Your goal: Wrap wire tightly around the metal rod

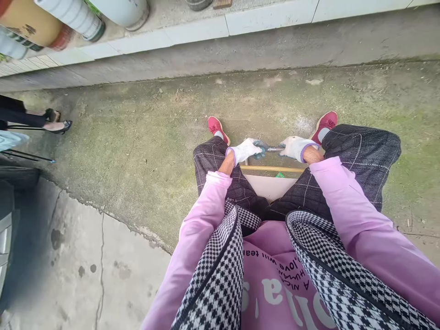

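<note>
Both my hands wear white work gloves with grey-blue palms, and they meet over the ground between my knees. A short grey metal rod (274, 149), ribbed or wrapped on its surface, spans the gap between them. My left hand (250, 150) closes around its left end. The other end sits in the curled fingers of my right hand (296, 148). The gloves hide both ends, so its full shape cannot be made out. Just below the hands, a yellow bar (271, 169) runs crosswise between my legs, with a small green piece (280, 174) near it.
A pale seat or board (271, 187) shows between my thighs. Ahead runs a low tiled ledge (192, 34) bearing several pots, including a white pot (123, 11). At far left are another person's feet (58, 124) and a dark wheel (20, 178). Mossy ground (137, 137) meets cracked concrete (113, 256).
</note>
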Demonstrator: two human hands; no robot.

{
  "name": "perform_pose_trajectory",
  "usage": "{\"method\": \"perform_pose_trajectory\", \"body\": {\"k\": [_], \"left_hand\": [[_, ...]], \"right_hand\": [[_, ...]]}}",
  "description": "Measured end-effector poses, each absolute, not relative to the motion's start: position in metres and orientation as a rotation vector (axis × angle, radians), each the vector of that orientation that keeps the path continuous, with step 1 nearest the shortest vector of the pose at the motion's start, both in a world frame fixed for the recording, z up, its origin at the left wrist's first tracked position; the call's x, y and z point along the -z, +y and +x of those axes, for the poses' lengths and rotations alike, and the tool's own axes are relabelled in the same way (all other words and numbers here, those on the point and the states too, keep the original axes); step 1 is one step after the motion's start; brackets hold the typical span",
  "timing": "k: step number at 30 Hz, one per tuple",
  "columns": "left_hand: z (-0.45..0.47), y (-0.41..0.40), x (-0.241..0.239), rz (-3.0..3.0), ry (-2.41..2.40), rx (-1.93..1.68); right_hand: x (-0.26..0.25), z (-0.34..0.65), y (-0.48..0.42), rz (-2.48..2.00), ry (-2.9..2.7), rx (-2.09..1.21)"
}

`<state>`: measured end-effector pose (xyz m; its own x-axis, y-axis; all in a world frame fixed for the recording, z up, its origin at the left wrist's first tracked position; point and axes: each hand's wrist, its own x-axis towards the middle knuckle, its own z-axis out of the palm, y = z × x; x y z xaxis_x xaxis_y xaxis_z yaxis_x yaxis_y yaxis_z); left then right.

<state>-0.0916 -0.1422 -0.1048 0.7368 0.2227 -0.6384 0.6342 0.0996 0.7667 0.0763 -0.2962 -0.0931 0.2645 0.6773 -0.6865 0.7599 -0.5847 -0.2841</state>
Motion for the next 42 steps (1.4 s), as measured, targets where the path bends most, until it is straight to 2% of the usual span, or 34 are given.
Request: {"method": "perform_pose_trajectory", "body": {"k": [7,15,17,21,24,27,31,42], "left_hand": [[-0.084,-0.138,0.113,1.205,0.736,0.227],[-0.087,-0.139,0.132,1.181,0.605,0.270],[-0.089,-0.139,0.132,1.196,0.586,0.235],[-0.091,-0.140,0.136,1.297,0.678,0.157],[-0.089,-0.137,0.139,1.424,0.677,0.180],[-0.088,-0.128,0.139,1.558,0.704,0.197],[-0.091,-0.118,0.135,1.561,0.755,0.214],[-0.090,-0.119,0.131,1.594,0.835,0.171]], "right_hand": [[0.098,0.083,-0.295,2.490,1.379,1.141],[0.099,0.088,-0.298,2.666,1.296,1.239],[0.096,0.092,-0.300,2.868,1.138,1.441],[0.085,0.093,-0.306,3.118,0.947,2.091],[0.078,0.094,-0.313,3.043,1.016,2.344],[0.075,0.096,-0.320,2.764,1.096,2.490],[0.075,0.099,-0.323,2.532,1.213,2.319],[0.086,0.096,-0.320,2.437,1.342,2.076]]}}
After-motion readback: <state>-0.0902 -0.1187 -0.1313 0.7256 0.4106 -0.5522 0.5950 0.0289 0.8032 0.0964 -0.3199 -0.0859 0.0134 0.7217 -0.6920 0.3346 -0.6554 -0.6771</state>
